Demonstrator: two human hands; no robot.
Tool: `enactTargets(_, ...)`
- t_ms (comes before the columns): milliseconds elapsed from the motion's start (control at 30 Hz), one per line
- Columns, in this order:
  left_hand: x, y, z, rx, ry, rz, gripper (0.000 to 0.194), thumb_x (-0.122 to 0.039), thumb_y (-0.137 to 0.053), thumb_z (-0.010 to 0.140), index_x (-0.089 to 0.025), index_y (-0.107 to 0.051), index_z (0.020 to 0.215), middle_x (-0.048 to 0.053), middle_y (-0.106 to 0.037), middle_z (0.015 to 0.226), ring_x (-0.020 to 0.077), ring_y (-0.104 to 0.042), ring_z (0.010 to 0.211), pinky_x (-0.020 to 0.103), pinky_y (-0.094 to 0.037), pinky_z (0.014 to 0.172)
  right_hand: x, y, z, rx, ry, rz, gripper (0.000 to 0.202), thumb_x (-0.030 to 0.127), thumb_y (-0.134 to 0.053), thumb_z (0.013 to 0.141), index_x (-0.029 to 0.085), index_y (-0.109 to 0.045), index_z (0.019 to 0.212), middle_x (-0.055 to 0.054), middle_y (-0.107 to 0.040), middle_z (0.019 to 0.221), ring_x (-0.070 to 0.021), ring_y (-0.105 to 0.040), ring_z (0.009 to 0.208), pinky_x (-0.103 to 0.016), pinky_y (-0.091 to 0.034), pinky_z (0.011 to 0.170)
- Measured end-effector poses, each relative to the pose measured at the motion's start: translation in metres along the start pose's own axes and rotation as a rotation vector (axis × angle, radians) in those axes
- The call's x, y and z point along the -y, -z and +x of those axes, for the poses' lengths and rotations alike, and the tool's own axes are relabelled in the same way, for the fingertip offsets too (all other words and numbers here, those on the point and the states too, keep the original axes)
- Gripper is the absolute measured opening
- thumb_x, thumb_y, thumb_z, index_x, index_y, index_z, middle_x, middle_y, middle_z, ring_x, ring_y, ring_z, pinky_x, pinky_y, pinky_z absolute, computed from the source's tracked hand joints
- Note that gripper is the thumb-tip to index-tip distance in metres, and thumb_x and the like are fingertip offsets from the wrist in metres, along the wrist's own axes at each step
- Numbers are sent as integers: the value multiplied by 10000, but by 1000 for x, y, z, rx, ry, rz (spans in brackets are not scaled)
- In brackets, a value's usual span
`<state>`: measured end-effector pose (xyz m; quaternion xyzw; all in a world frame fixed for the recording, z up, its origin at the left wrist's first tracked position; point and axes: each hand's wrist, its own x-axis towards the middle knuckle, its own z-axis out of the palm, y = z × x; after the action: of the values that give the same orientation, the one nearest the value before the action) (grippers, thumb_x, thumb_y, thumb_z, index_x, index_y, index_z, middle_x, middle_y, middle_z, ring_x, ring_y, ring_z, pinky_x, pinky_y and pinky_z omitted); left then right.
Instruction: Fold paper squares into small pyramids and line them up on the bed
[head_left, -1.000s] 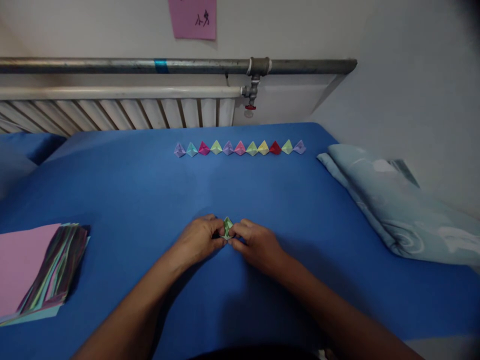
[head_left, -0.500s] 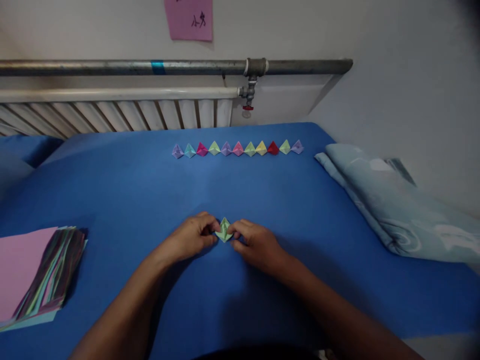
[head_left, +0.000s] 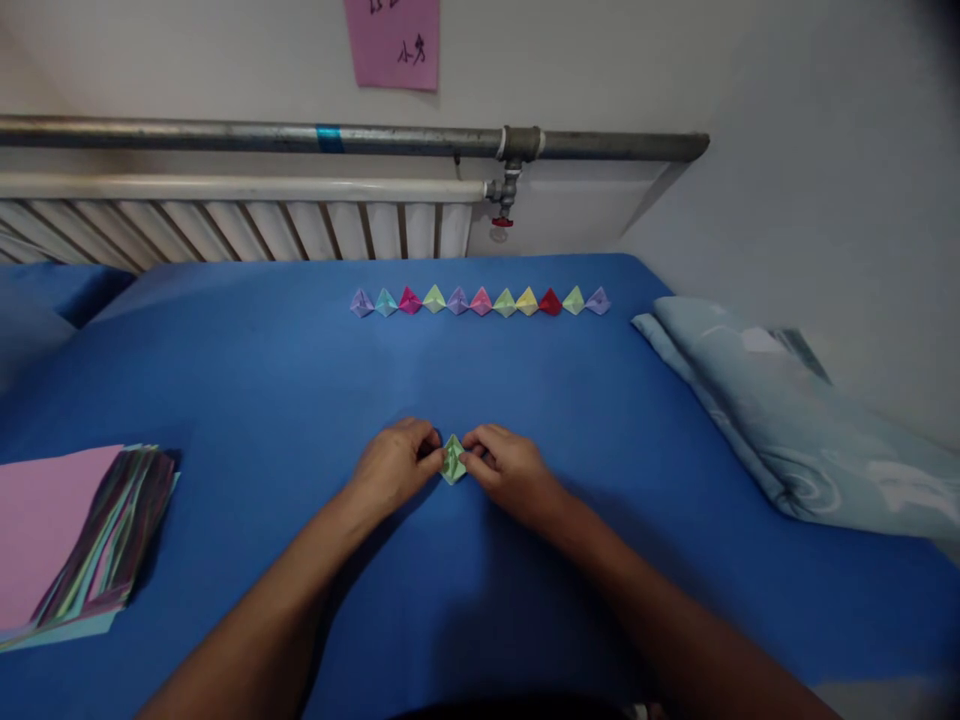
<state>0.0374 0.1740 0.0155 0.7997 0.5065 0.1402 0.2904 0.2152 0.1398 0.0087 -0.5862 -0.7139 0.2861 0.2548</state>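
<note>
A small green origami boat [head_left: 453,462] is pinched between my two hands above the blue sheet [head_left: 315,370]. My left hand [head_left: 397,462] grips its left corner between thumb and fingers. On the opposite corner, my right hand [head_left: 510,468] closes with thumb and curled forefinger. Folds and a central ridge show on the paper's upper face. Farther back, a row of several folded paper boats [head_left: 481,302] in purple, teal, pink, green, yellow and red lies side by side.
Left of my arms lies a stack of coloured paper [head_left: 52,535], pink on top. A folded light-blue blanket [head_left: 750,420] rests at the right by the wall. Behind the bed run a radiator [head_left: 300,230], a metal pipe [head_left: 225,135] and a red-handled valve [head_left: 502,222].
My thumbs have moved up onto the green boat's side corners, and its outline looks narrower. The whole view has shifted slightly.
</note>
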Motion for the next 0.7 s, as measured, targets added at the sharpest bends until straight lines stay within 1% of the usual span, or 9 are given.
enactTargets(200,2,-10,4,-43,-59,34,125,-274,-526,850,-186,-606,811,0,-602,734,132,-528,674,255,-373,640,1,-2,6,52,8,-145,120,156,-523,846,173,-631,795,-12,-590,756,-129,-523,712,-249,-371,683)
enactTargets(333,1,-12,6,-45,-86,94,134,-232,-505,846,-188,-603,765,0,-610,720,131,-530,661,253,-370,633,0,-3,5,53,33,-156,130,155,-515,848,183,-628,791,-9,-591,747,-130,-521,712,-246,-364,681)
enactTargets(467,-2,-12,7,-52,-52,139,121,-174,-494,820,-184,-592,750,9,-621,730,135,-530,668,260,-369,634,0,-4,6,41,13,-157,139,138,-512,839,181,-621,765,-10,-596,744,-131,-529,710,-250,-362,684)
enactTargets(567,-4,-12,7,-46,-32,142,112,-186,-498,814,-183,-583,742,6,-595,707,135,-512,650,262,-354,615,0,-5,7,29,-5,-147,134,150,-525,835,182,-611,737,-1,-580,714,-128,-521,689,-248,-353,666)
enactTargets(700,-1,-12,8,-19,-20,95,98,-209,-505,806,-186,-556,725,-8,-557,684,126,-475,625,256,-333,600,1,-5,10,18,-16,-147,138,165,-537,841,182,-591,716,6,-568,694,-123,-505,672,-247,-337,655)
